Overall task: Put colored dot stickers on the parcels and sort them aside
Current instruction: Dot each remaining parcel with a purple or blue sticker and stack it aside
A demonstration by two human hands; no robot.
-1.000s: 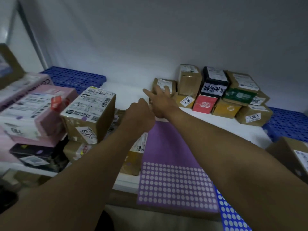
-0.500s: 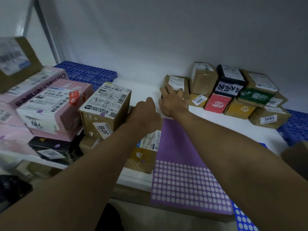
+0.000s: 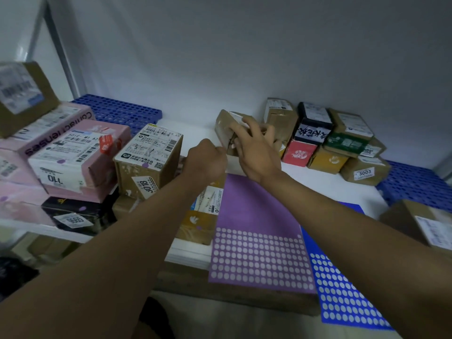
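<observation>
At the back of the white shelf [image 3: 195, 133], the right hand [image 3: 256, 152] grips a tilted brown parcel [image 3: 226, 129] while the left hand [image 3: 206, 159], curled beside it, seems ready to stick its dot, then sort it aside.

Purple sticker sheet [image 3: 254, 216], blue sticker sheet [image 3: 342, 289], both white-dotted; pink boxes [image 3: 80, 152], brown parcels [image 3: 281, 118].

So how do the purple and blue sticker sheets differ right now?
The purple sticker sheet lies on top, overlapping the blue sticker sheet, which is mostly hidden beneath. Purple's far half shows no dots; blue's visible part is dotted throughout. Both lie flat with grids of pale round dots.
</observation>
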